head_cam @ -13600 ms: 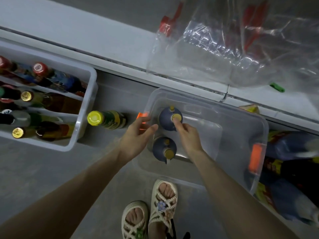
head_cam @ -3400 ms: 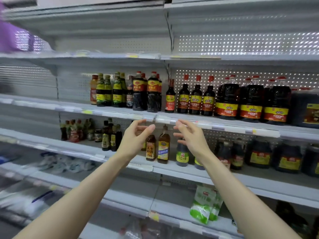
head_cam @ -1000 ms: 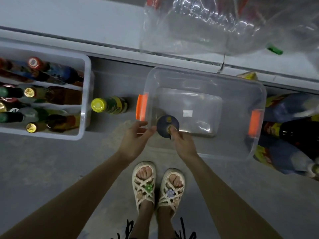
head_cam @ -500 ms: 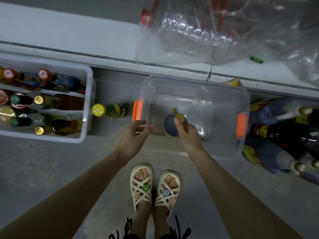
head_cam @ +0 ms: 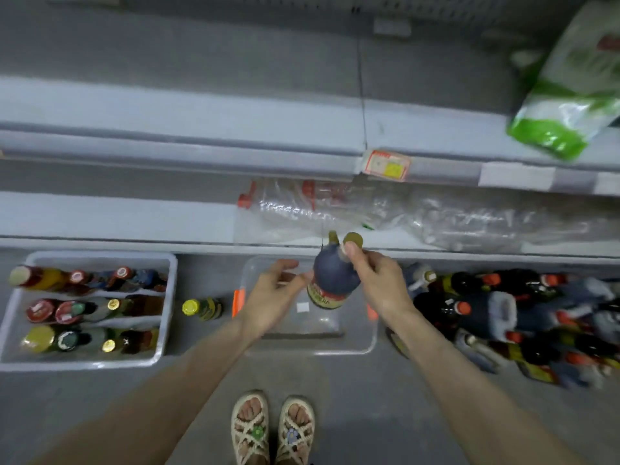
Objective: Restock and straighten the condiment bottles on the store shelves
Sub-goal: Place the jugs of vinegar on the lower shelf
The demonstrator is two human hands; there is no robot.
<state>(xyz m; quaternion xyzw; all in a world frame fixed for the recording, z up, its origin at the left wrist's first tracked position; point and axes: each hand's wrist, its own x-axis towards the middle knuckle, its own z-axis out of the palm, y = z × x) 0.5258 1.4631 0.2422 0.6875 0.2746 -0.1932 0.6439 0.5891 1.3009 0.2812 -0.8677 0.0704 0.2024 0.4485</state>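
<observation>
The person's forearms are bare, as are the left hand (head_cam: 275, 297) and the right hand (head_cam: 379, 286). The feet wear cream, open-toed sandals of woven rope. The left sandal (head_cam: 251, 427) carries a small green flower charm, the right sandal (head_cam: 295, 429) a blue one.

Dark bottle (head_cam: 335, 280): yellow cap, red-yellow label, cap uppermost, held in air at frame centre; right hand (head_cam: 379, 286) pinches neck, left hand (head_cam: 275, 297) touches side. Small yellow-capped bottle (head_cam: 202, 308) on floor, left of centre. Mixed bottles (head_cam: 79, 310) fill white crate (head_cam: 84, 364), lower left. Large dark jugs (head_cam: 496, 310) heaped at right.
</observation>
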